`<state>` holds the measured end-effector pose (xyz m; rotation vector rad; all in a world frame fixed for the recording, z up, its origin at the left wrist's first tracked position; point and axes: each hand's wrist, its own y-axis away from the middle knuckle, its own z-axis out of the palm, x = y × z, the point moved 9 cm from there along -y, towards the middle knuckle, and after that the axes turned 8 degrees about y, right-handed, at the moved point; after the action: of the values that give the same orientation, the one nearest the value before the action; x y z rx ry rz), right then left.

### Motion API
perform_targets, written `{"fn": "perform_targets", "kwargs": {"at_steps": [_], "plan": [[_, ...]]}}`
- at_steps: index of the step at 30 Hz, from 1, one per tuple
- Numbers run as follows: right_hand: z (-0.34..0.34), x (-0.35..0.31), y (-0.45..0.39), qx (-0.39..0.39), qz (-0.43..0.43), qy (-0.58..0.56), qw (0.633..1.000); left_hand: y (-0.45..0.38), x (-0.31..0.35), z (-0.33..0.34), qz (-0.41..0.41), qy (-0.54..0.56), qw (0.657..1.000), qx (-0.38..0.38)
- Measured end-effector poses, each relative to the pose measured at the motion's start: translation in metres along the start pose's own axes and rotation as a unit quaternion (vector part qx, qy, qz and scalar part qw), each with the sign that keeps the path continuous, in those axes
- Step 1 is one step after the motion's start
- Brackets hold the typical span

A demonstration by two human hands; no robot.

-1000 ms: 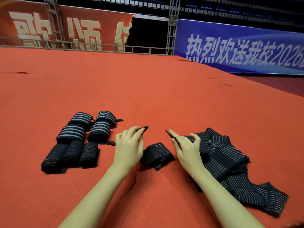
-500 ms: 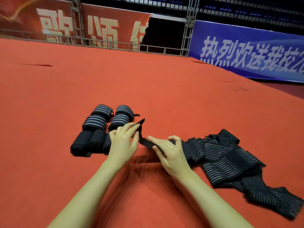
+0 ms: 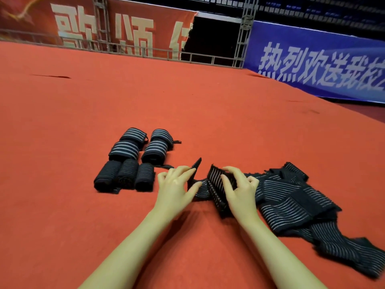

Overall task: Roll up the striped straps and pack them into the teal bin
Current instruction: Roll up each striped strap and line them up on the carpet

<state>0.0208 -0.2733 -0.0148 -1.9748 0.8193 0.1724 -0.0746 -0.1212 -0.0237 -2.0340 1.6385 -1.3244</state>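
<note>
Left hand [image 3: 175, 185] pinching one end of the striped strap [image 3: 210, 189], tab sticking up past the fingertips; right hand [image 3: 239, 189] gripping the same strap just beside it, fingers curled over a raised fold. Strap held low over the red carpet [image 3: 187, 97], between the two hands, trailing right into the loose pile [image 3: 291, 203]. Left of the strap, close by: seven finished rolls [image 3: 133, 161] set in tidy rows on the carpet. Right of the strap and touching it: the pile of unrolled straps, tangled, count unclear. Beyond the strap, far back: a red banner [image 3: 129, 30] and a blue banner [image 3: 316, 63] on a metal truss. No teal bin anywhere in view.

Step in hand, most likely: starting a fresh roll. Next move calls for a tight first turn, edges kept square, tension from the right hand while feeding length out of the pile. Packing not yet begun.
</note>
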Motion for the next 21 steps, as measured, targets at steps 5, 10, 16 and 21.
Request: {"fn": "perform_targets", "kwargs": {"at_steps": [5,10,16,21], "plan": [[-0.004,0.006,0.001,-0.007,-0.002,-0.03,1.0,-0.001,0.017,0.031,-0.038,-0.037,0.998,-0.028],[-0.014,0.018,0.005,0.022,0.013,0.002,1.0,0.001,0.022,0.053,-0.06,-0.046,0.996,-0.044],[-0.019,0.037,0.016,0.036,0.043,0.054,0.997,0.004,0.018,0.061,-0.029,-0.05,0.998,-0.036],[-0.018,0.032,0.025,0.045,0.025,0.056,0.997,0.009,0.034,0.067,0.038,-0.061,0.997,-0.003]]}}
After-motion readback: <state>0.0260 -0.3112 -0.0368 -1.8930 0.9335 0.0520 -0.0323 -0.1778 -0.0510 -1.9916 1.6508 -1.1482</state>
